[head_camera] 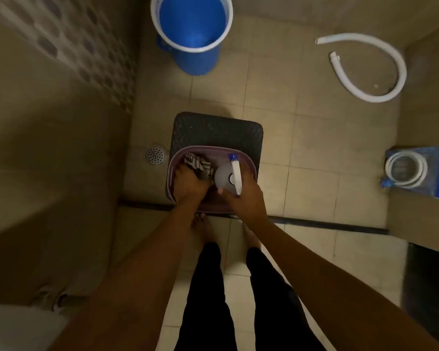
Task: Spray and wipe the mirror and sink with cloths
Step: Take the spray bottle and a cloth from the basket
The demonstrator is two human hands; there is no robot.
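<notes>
Left hand (189, 184) grips patterned cloth (198, 165) in basket (249, 164); right hand (246, 198) holds spray bottle (224, 177)

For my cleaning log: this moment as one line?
left hand: grips patterned cloth | right hand: holds spray bottle | both in basket

Spray bottle (226, 177): pale translucent body, white trigger head with a blue nozzle tip, seen from above, upright in the right half of a purple basket (249, 164). Nozzle points away from the person. Right hand (246, 198) grips the bottle at the trigger side, fingers curled round it. Cloth (198, 164): black-and-white patterned, bunched in the left half of the basket, just beside the bottle. Left hand (189, 183) reaches into the basket on top of the cloth, fingers curled into it. Basket sits on a dark mat on the floor. Mirror and sink not in view.
</notes>
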